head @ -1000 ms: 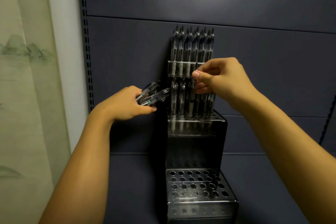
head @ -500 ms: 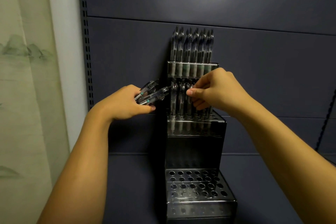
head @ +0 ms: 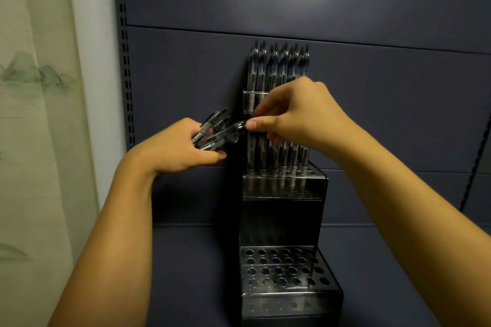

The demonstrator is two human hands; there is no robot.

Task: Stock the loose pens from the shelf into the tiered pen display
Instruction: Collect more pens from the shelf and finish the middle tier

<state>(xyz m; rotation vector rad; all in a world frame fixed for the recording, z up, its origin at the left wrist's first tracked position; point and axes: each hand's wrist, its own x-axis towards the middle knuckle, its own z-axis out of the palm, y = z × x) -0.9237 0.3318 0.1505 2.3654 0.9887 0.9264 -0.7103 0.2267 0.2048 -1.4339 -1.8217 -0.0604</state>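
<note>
A dark metal tiered pen display (head: 284, 209) stands against the back panel. Its top tier and middle tier hold several upright clear pens (head: 276, 66). The bottom tier (head: 287, 271) shows rows of bare holes. My left hand (head: 175, 151) grips a small bundle of loose clear pens (head: 212, 132) just left of the display. My right hand (head: 300, 116) has reached across the middle tier, and its thumb and forefinger pinch the tip of one pen from that bundle. The right hand hides part of the top tier's front band.
A dark blue shelf back panel (head: 372, 114) fills the background, with a slotted upright (head: 125, 61) at its left edge. A pale curtain with a green print (head: 34, 114) hangs at the far left. The shelf floor (head: 196, 273) lies beside the display.
My right hand left the pens standing in the middle tier and moved left to the bundle, where it now pinches a pen's end. The left hand stayed nearly still.
</note>
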